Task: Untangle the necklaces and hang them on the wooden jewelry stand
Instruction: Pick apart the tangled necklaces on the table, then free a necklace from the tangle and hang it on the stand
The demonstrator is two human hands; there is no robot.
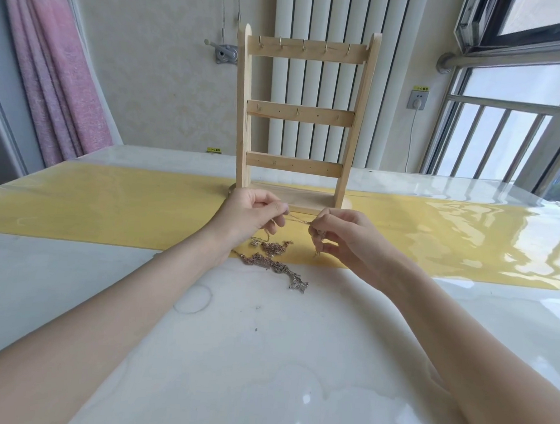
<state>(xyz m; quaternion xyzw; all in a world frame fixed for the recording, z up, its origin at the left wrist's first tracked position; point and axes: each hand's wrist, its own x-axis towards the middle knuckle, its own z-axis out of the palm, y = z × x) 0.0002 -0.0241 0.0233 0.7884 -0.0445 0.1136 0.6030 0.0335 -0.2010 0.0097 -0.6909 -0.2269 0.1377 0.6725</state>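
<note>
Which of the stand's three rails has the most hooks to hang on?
The top rail of the wooden jewelry stand: a full row of small metal hooks shows along it, while the middle rail and bottom rail show mostly bare holes.

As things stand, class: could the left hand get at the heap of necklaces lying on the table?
Probably yes. The left hand hovers just above the heap of necklaces with nothing between them, but it pinches a thin chain that must be released first.
</note>
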